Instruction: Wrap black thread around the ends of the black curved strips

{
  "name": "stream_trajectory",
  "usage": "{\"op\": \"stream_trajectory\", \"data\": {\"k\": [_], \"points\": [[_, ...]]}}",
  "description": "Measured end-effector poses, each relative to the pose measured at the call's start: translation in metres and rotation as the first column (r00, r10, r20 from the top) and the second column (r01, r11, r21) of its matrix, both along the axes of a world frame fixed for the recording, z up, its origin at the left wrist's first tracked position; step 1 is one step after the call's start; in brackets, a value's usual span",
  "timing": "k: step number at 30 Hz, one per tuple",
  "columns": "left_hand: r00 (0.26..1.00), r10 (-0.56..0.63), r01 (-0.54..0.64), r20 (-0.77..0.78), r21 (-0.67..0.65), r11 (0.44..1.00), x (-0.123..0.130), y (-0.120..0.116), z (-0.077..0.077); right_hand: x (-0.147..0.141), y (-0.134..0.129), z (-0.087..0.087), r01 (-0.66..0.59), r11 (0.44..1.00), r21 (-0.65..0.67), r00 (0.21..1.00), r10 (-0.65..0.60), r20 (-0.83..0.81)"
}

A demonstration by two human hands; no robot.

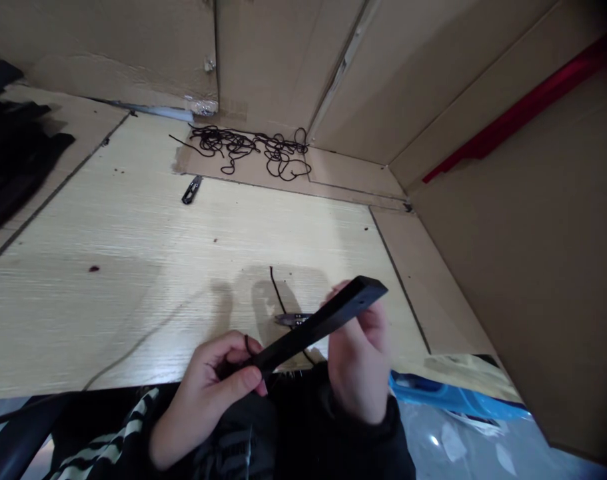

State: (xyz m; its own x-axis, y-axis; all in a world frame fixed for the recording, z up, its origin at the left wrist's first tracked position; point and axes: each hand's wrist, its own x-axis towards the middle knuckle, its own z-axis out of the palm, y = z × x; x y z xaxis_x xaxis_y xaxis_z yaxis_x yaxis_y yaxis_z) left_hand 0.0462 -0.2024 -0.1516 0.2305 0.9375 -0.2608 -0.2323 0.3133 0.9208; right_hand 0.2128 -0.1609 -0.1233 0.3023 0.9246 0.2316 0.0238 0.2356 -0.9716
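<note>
Gripping the flat black strip (318, 327) in my closed left hand (203, 393) and right hand (358, 360), I hold it above the pale wooden board (133, 280) to keep the thin black cord (246, 345) looped near my thumb.

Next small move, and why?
Probably free the right hand from the black strip and pick up the thread snips. They lie just beyond it on the table, while the left hand grips the strip's near end, with a loop of black cord there.
</note>
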Motion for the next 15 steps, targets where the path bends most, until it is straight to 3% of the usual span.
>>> {"op": "stream_trajectory", "data": {"k": [2,3,4,6,8,15], "points": [[0.998,0.06,-0.059,-0.033,0.02,0.998,0.001,-0.002,-0.003,-0.002,-0.013,0.008,0.144,0.961,0.236,0.975,-0.179,0.132],[0.994,0.097,-0.096,-0.054,0.037,0.995,0.002,-0.003,-0.004,-0.003,-0.02,0.014,0.142,0.922,0.36,0.936,-0.243,0.255],[0.988,0.137,-0.133,-0.076,0.057,0.989,0.003,-0.004,-0.005,-0.005,-0.027,0.02,0.044,0.91,0.412,0.868,-0.239,0.436],[0.969,0.216,-0.205,-0.121,0.103,0.973,0.004,-0.006,-0.005,-0.009,-0.036,0.03,-0.163,0.915,0.369,0.649,-0.182,0.739],[0.947,0.278,-0.255,-0.159,0.15,0.955,0.005,-0.007,-0.005,-0.016,-0.041,0.036,-0.231,0.931,0.282,0.501,-0.135,0.855],[0.911,0.334,-0.28,-0.241,0.23,0.932,0.009,-0.008,-0.003,-0.039,-0.039,0.037,-0.249,0.957,0.152,0.314,-0.068,0.947]]}}
